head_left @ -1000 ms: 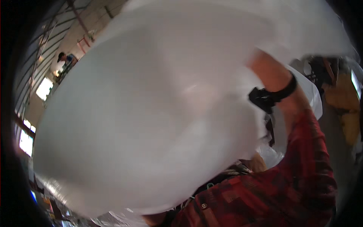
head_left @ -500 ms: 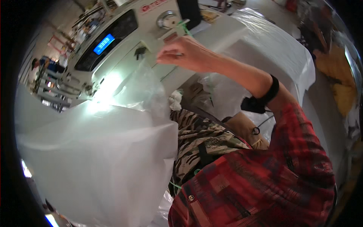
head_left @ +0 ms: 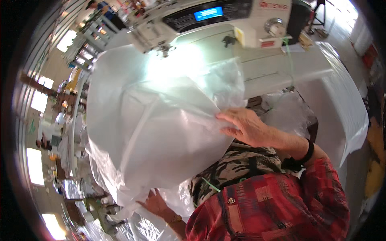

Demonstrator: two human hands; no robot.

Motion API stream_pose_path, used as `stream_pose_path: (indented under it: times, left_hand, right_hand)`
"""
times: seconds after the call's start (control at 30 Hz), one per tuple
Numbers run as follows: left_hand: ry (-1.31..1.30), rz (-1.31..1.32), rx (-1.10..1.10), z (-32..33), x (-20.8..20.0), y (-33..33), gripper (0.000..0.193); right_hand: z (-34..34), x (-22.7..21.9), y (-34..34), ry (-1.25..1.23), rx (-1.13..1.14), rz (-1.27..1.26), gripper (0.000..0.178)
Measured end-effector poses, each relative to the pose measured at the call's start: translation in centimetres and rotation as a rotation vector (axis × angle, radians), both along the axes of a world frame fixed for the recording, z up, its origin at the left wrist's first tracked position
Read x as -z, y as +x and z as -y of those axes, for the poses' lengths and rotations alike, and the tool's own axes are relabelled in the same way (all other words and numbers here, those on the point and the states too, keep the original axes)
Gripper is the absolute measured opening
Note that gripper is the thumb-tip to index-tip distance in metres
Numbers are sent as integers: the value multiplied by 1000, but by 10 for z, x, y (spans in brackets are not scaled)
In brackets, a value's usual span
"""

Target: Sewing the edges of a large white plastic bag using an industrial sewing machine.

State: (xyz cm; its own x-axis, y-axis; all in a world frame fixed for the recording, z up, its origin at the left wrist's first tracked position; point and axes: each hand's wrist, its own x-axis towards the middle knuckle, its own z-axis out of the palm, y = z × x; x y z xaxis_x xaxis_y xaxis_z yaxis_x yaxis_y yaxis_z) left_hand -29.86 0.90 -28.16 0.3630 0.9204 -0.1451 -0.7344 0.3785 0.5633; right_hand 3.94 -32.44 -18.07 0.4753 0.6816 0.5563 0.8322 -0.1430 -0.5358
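A large translucent white plastic sheet (head_left: 169, 148) spreads over my lap and up onto the bed of a white sewing machine (head_left: 237, 28). With its fingertips closed on the sheet's right edge, my right hand (head_left: 247, 126) is just in front of the machine bed. Lower and to the left, my left hand (head_left: 155, 204) grips the sheet's near edge, its fingers partly covered by the plastic. The needle area (head_left: 164, 50) sits above the sheet's far part, where a bright lamp glare washes out detail.
A blue lit screen (head_left: 208, 13) and a handwheel (head_left: 275, 27) are on the machine. Green thread (head_left: 288, 56) hangs at its right end. More clear plastic (head_left: 287, 112) lies below the table edge. Two other people are far off at the left.
My right hand has come down from beside the machine's handwheel to the sheet's edge. My left hand has come into sight. The view has swung left, and the sheet now lies flatter.
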Motion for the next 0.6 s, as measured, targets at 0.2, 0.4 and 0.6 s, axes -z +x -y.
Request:
stream_pose_path:
  times: [0.2, 0.4, 0.6]
  left_hand:
    - [377, -474, -133, -35, -14, 10, 50]
    - [1123, -967, -302, -62, -79, -4, 51]
    - [919, -666, -116, -110, -107, -51, 47]
  right_hand:
    - [-17, -45, 0, -214, -181, -665, 46]
    - [-67, -78, 7, -8, -413, -896, 41]
    - [-85, -104, -79, -146, -1089, -100, 40]
